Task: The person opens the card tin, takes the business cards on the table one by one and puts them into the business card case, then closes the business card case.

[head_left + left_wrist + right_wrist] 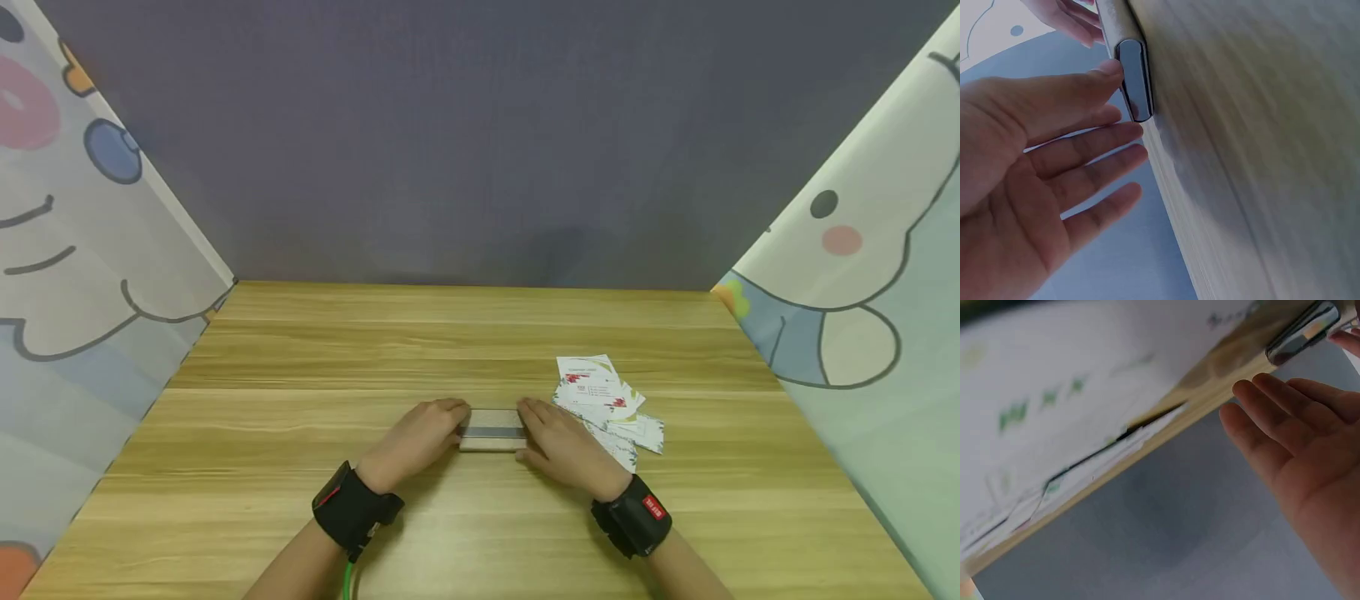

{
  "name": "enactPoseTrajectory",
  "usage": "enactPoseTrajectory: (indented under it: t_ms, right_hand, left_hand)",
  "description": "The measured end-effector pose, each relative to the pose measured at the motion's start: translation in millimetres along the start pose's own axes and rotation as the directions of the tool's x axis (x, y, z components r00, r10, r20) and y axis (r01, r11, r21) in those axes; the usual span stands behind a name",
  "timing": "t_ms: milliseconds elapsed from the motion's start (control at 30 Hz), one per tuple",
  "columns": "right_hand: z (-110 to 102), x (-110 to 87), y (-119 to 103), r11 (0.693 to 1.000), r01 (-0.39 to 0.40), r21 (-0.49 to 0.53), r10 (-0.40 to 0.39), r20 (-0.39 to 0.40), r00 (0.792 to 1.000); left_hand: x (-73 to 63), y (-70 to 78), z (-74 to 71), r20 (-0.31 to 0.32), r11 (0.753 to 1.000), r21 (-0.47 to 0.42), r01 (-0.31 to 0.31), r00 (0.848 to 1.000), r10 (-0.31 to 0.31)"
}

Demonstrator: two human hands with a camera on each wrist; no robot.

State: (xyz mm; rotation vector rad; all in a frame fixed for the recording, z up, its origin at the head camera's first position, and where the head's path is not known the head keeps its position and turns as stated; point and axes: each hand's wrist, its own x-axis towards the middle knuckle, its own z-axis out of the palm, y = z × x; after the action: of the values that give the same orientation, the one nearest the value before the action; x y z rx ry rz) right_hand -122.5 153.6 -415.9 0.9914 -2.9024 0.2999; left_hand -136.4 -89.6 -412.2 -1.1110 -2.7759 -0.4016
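Observation:
A flat, beige card case (493, 419) with a silver-grey band lies on the table between the two hands. My left hand (420, 437) pinches its left end, the thumb on the near side and fingers on the far side. In the left wrist view, the left thumb (1100, 74) touches the edge of the case's shiny metal end (1134, 81); the other fingers are fairly straight. My right hand (566, 446) holds the right end between thumb and fingers. The right wrist view shows the case's mirror-like end (1304, 334) near the right fingertips. The case's contents are hidden.
Several printed cards (600, 392) with floral designs lie in an overlapping spread beside and beyond the right hand. The wooden table (300, 358) meets a dark grey panel (465, 150) at the back. Cartoon-printed sheets (832, 333) stand at both sides. A green cable (347, 579) runs from the left wristband.

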Motion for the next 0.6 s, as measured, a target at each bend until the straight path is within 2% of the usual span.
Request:
enactPoseTrajectory:
  t_ms: [267, 400, 600]
  right_hand:
    - [3.3, 0.4, -2.4, 0.999, 0.012, -0.042, -0.011, 0.012, 1.000]
    - [4.1, 1.0, -2.1, 0.999, 0.017, -0.043, -0.017, 0.006, 1.000]
    - [5.1, 0.9, -0.3, 0.999, 0.031, -0.011, -0.031, -0.003, 1.000]
  left_hand:
    - [3.8, 0.9, 1.3, 0.000, 0.998, 0.045, -0.040, 0.999, 0.040]
    - [5.3, 1.1, 1.9, -0.005, 0.989, 0.129, -0.072, 0.997, 0.073]
    - [5.8, 6.1, 3.5, 0.004, 0.959, 0.267, -0.093, 0.995, 0.096]
